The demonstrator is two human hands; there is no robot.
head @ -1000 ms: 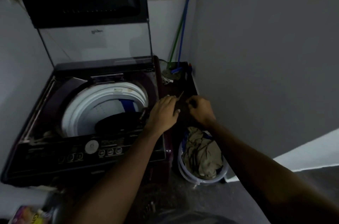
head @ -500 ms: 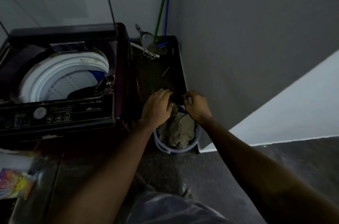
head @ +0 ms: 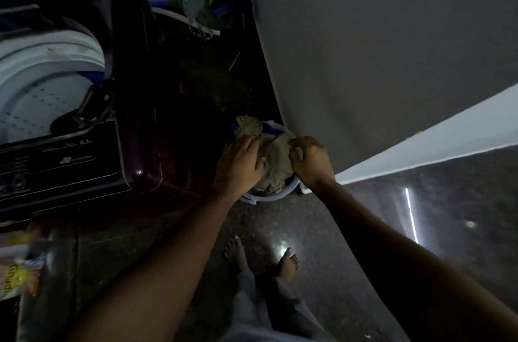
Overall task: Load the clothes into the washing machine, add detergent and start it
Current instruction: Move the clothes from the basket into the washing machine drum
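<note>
Khaki clothes [head: 273, 162] heaped in the bucket [head: 283, 193] right of the washer [head: 84, 106] are now under both hands, left hand [head: 239, 165] pressed flat on them, right hand [head: 311, 161] pinching an edge, having dropped from washer height, so loading is about to begin.

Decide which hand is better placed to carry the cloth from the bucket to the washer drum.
Left, probably. The left hand lies on the khaki cloth on the side nearer the drum; the right hand is by the wall.
</note>
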